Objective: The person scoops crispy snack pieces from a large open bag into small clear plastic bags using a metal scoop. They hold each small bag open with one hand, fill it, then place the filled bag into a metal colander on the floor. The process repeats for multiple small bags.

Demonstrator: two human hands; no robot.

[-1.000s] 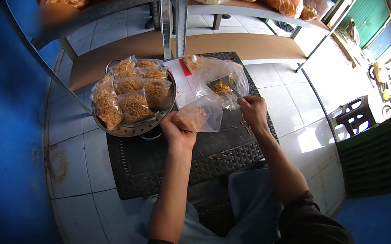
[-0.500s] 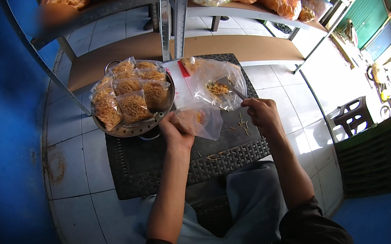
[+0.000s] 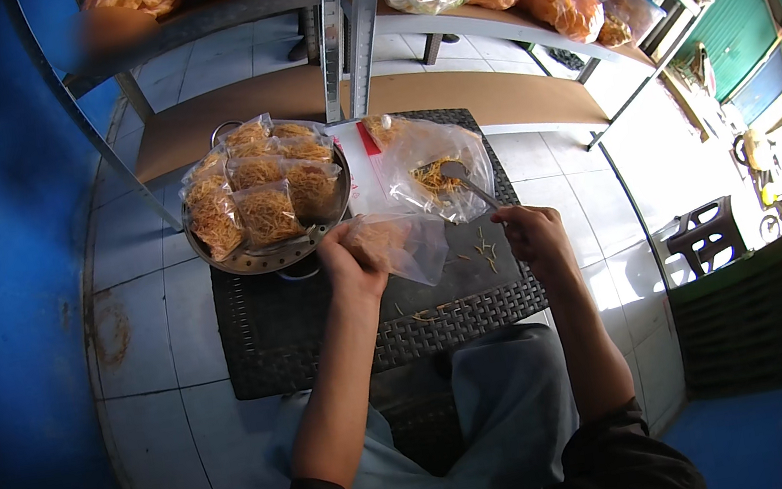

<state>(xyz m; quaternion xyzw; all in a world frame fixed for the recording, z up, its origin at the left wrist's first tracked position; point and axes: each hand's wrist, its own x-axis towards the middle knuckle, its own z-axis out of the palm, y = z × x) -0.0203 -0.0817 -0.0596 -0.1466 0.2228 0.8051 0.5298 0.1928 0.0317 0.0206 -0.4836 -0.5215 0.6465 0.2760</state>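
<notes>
My left hand (image 3: 351, 259) is closed around a small clear plastic bag (image 3: 417, 246), which has some light-orange food in its lower part and its mouth toward the right. In my right hand (image 3: 533, 231) is the handle of a metal spoon (image 3: 475, 186). The spoon's head rests inside a larger open clear bag (image 3: 401, 177) that holds thin yellow-brown snack sticks (image 3: 437, 177). Left of these, a round metal pan (image 3: 346, 190) with holes carries several filled packets (image 3: 267, 214) of the same sticks.
Everything stands on a low dark woven table (image 3: 322, 321), with loose stick crumbs (image 3: 485, 251) near its right side. A white and red plastic sheet (image 3: 362, 173) lies between pan and bag. Metal shelves (image 3: 235, 10) behind hold bulky orange bags (image 3: 562, 1). A dark stool (image 3: 705, 236) is at right.
My right hand has shifted slightly right and down, and the spoon's head has turned among the sticks in the large bag. The left hand stays nearly in place with the small bag.
</notes>
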